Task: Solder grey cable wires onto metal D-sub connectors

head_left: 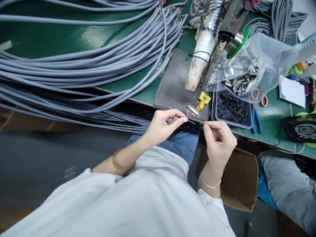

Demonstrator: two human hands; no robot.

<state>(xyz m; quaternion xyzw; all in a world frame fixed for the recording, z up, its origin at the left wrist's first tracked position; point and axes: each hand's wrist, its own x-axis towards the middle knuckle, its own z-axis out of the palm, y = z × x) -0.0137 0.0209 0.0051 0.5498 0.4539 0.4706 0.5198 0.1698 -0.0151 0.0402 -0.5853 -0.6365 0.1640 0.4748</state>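
Observation:
My left hand [168,123] is closed on the end of a grey cable, from which several thin coloured wires [189,115] fan out at the fingertips. A metal multi-pin connector [193,110] lies just beyond those wires, by the front edge of a dark board [172,85]. Close behind it is a yellow clip-like holder [203,100]. To the right, my right hand [219,140] is pinched at the board's edge. Whatever sits between its thumb and forefinger is too small to make out. A thin pale wire points from the left fingertips towards it.
A large bundle of grey cables [98,62] covers the bench's left side. A soldering iron [213,62] and a wrapped tube [201,62] slant over the board. At right are a bin of black sleeves [232,108], a bag of metal parts [266,62], pliers [257,120] and a fan [302,128].

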